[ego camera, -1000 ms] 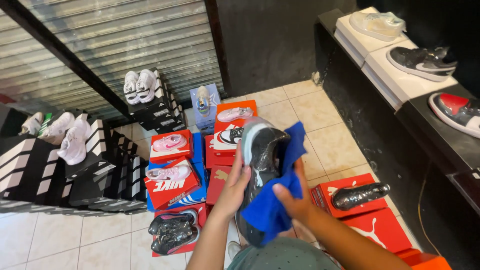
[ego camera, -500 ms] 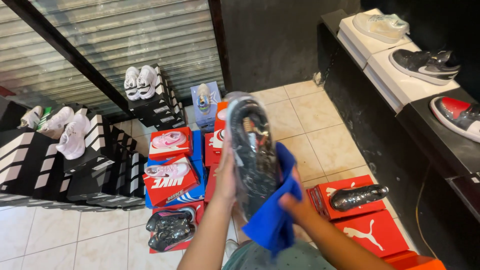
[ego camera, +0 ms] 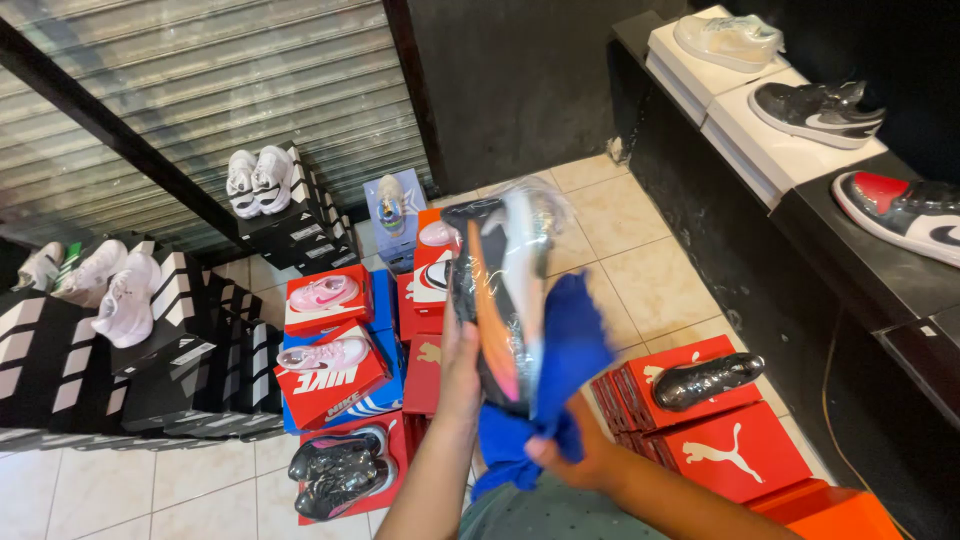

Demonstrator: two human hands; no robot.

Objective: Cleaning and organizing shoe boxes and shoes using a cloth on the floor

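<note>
A dark shoe wrapped in clear plastic film, with an orange stripe on its side, stands upright in front of me. My left hand grips its left side from below. My right hand holds a blue cloth pressed against the right side of the shoe. The cloth hangs down below my right hand.
Red shoe boxes with pink and black shoes are stacked on the tiled floor. Black striped boxes with white shoes stand left by a metal shutter. Red boxes with a black shoe lie right. A dark shelf holds more shoes.
The shoe has been turned so its orange-striped side faces me instead of its dark sole. The blue cloth has shifted up along its right side.
</note>
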